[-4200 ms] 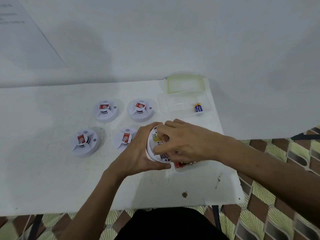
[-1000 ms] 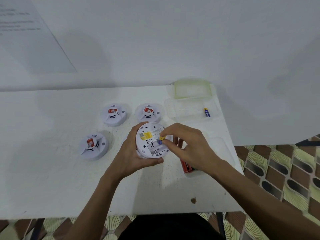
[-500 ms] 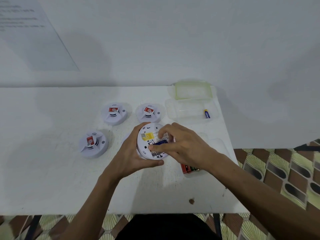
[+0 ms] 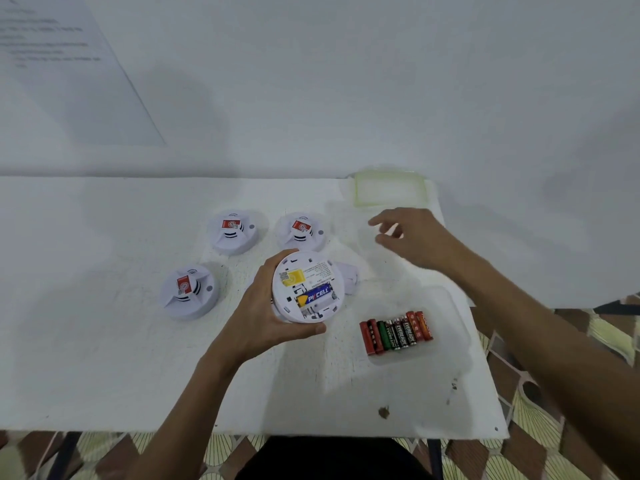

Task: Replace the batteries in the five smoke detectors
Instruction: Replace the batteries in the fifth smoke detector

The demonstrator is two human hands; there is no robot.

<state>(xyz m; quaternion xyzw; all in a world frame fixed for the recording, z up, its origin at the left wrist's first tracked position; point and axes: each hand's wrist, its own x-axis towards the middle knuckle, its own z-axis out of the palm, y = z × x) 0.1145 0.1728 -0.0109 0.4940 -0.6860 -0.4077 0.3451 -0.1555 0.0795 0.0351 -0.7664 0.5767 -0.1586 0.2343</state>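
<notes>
Detector (image 4: 306, 287) number five sits belly-up in the left hand (image 4: 266, 313), fingers wrapped round its rim, held just above the white table (image 4: 104, 341). One blue-and-yellow battery (image 4: 317, 295) lies seated in the bay, long axis running left-right with a slight tilt, and the slot just below it looks unfilled (hard to be sure at this size). Right hand (image 4: 414, 237) is out over the clear tray (image 4: 346, 220) at the far right, fingers loosely spread, gripping nothing I can see. Whatever is in that tray sits hidden beneath the palm. So the next cell would lie beyond and right of the detector, nearer the right hand by far. Used batteries (image 4: 396, 332) rest in a row near the front edge. Three other detectors (image 4: 232, 232) sit face-up, well clear.
</notes>
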